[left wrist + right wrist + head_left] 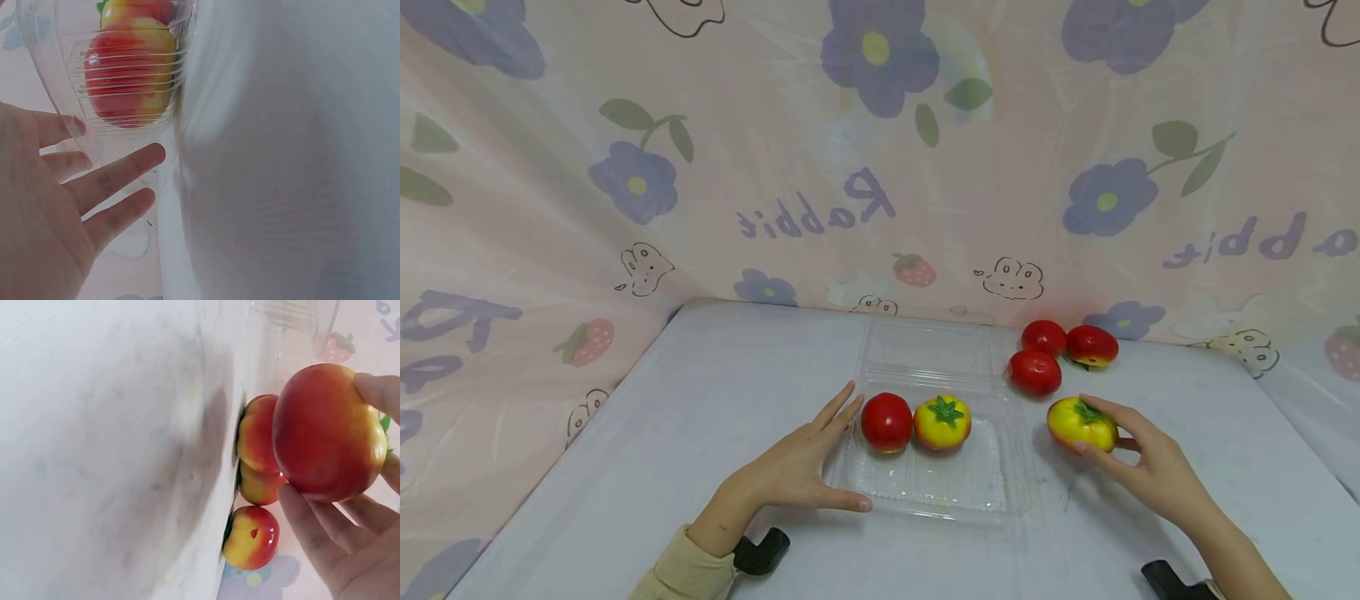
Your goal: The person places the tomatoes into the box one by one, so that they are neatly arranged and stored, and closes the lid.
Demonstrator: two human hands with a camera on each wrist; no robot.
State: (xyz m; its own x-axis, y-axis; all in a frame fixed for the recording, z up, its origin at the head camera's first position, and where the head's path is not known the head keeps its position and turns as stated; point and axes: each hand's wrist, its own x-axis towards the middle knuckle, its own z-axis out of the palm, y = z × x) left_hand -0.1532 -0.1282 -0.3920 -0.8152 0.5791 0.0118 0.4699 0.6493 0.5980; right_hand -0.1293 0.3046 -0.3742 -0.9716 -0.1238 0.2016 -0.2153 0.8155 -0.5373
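Note:
My right hand [1150, 467] holds a red-and-yellow toy tomato [1078, 423] between thumb and fingers, right of a clear plastic clamshell box [951, 492]. In the right wrist view this tomato [328, 434] appears above the white surface. The box's lid [932, 350] lies folded back, and two toy tomatoes sit in the base: one showing red [887, 422], the other yellow with a green calyx [942, 422]. At the box's left side is my left hand [801, 462], fingers spread; in the left wrist view, some fingertips [75, 127] are against its clear rim.
Behind the held tomato, three more toy tomatoes lie grouped on the white tabletop [700, 400]: one at the back [1043, 337], one in front [1034, 372], one to the right [1092, 346]. A patterned curtain [790, 167] hangs along the table's far edge.

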